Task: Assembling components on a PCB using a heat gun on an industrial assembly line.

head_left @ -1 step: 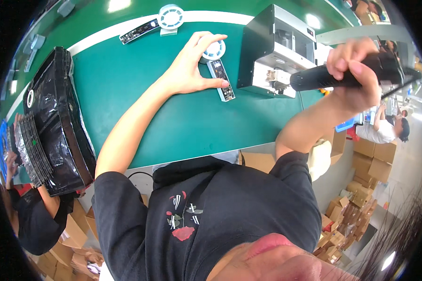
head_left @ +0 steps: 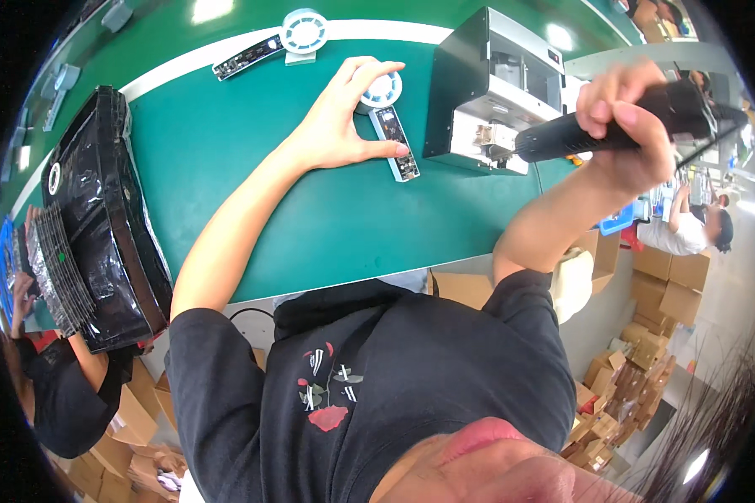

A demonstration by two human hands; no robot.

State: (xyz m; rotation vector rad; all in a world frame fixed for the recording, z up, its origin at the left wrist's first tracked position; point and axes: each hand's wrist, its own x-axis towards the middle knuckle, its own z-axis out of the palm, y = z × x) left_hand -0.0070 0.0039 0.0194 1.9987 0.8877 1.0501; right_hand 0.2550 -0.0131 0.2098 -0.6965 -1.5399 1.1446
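On the green table mat lies a handheld fan with a round white-and-blue head and an opened handle that bares a circuit board. My left hand steadies it, thumb on the handle and fingers around the head. Up at the right, my right hand wraps round a black electric screwdriver. Its front end meets the front of a black and silver screw feeder; the bit itself is hard to make out. A second fan of the same kind lies farther back, its circuit board also bare.
At the left stands a black, tape-wrapped box with a stack of clear trays beside it. A co-worker's arm shows there. A green belt with a white edge runs behind the mat. Cardboard boxes fill the lower right.
My right hand has shifted slightly left and up with the screwdriver, bringing its front end closer to the screw feeder. The left hand and its fan have barely moved.
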